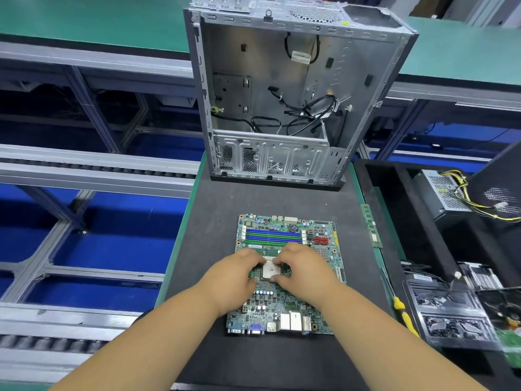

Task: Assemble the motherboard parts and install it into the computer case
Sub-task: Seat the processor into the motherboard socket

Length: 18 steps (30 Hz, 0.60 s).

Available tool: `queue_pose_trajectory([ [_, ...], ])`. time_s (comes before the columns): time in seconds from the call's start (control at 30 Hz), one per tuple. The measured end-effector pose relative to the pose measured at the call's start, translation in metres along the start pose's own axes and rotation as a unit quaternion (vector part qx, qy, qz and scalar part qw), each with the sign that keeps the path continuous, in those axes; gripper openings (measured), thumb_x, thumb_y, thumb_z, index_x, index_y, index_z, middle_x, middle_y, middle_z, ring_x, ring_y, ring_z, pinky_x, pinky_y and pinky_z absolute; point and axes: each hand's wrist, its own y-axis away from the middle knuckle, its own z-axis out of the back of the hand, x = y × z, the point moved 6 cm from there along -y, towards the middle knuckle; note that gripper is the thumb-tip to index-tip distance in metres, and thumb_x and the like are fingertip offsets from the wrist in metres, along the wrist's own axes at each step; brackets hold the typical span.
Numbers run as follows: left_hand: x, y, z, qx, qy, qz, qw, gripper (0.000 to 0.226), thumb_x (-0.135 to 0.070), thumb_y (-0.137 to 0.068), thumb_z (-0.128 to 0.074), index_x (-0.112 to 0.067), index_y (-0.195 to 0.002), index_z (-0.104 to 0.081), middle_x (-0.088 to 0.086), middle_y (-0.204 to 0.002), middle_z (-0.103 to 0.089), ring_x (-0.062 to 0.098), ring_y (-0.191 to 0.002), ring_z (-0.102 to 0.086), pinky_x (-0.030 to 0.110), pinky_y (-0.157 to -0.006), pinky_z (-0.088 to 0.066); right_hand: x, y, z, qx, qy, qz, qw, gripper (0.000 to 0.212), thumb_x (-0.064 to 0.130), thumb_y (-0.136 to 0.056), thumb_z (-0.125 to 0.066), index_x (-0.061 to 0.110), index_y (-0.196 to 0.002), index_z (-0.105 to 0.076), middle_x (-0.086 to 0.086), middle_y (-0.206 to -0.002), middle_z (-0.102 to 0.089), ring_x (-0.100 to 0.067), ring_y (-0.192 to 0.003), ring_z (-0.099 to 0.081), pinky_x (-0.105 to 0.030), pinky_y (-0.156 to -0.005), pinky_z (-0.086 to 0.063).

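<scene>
Pinching the processor [270, 270] — curled fingers [277, 261] of 2 hands.

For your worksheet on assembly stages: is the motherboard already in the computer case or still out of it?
Out. The motherboard lies flat on the dark mat, in front of the open computer case, which holds only loose cables. Both hands are at its processor socket.

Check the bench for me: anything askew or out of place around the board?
Nothing is damaged or spilled. One memory stick lies loose at the mat's right edge, off the motherboard. Both hands are at the CPU.
</scene>
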Motion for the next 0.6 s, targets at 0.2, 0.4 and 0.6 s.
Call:
queue_pose_trajectory([
  [0.2,-0.001,0.002,0.006,-0.001,0.007,-0.007,1.000,0.047,-0.021,-0.090,-0.057,-0.031,-0.135,-0.049,-0.016,-0.135,-0.047,0.008,-0.117,-0.051,0.029,-0.098,-0.044,0.001,-0.002,-0.001,0.002,0.025,0.008,1.000,0.040,0.045,-0.086,-0.070,0.023,-0.119,-0.066,0.005,-0.109,-0.059,-0.017,-0.102,-0.055,-0.032,-0.087,-0.047],
  [0.4,-0.002,-0.002,0.031,-0.080,0.070,-0.007,0.994,0.036,-0.021,-0.090,-0.059,-0.036,-0.123,-0.058,-0.021,-0.118,-0.053,0.000,-0.101,-0.055,0.025,-0.089,-0.047,-0.015,0.007,0.020,-0.027,-0.042,-0.048,0.998,0.042,0.045,-0.093,-0.063,0.025,-0.129,-0.063,0.006,-0.121,-0.061,-0.015,-0.112,-0.054,-0.029,-0.094,-0.044],
  [0.6,-0.027,-0.024,0.046,-0.094,0.134,-0.026,0.986,0.033,-0.017,-0.090,-0.059,-0.041,-0.112,-0.061,-0.023,-0.108,-0.054,-0.005,-0.096,-0.055,0.018,-0.085,-0.046,-0.089,0.037,0.069,-0.152,-0.089,-0.206,0.962,0.016,0.029,-0.094,-0.065,0.026,-0.107,-0.072,0.006,-0.105,-0.063,-0.015,-0.095,-0.060,-0.030,-0.085,-0.048],
])
